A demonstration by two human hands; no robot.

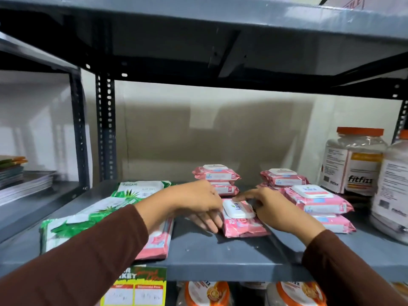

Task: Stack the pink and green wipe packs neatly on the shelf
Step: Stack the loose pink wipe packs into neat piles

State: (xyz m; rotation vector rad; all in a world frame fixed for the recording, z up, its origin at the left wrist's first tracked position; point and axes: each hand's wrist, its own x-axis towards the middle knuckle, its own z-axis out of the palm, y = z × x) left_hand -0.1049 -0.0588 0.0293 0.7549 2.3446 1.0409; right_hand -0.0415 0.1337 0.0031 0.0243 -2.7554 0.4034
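On the far left, in the neighbouring bay, a low pile of flat books or magazines (24,180) lies on its own shelf, blurred. Next comes the grey metal shelf (220,255) where the work is, and on its left part lie the green wipe packs (92,215), large and flat with a leaf print, one behind another, with a flat pink pack (157,241) showing from under the brown sleeve (72,261) at their right edge. The left hand (196,206) reaches in over these, fingers spread and pointing down to the shelf, its fingertips at the left edge of a single pink wipe pack (241,219) that lies flat in the middle of the shelf with its white lid upward. The right hand (271,206) rests on the same pack from the other side, fingers laid over the lid's far edge; both hands are loosely open, flanking the pack rather than clenched around it. Behind the left hand stands a stack of two pink packs (217,180), and to the right of the right hand further pink packs sit in stacks (318,199), one stack behind the other. At the far right stand clear jars with orange lids (355,160), one labelled "fitfizz". Below the shelf's front edge hangs a yellow and green price tag (141,288), with more orange-lidded tubs (207,293) beneath.
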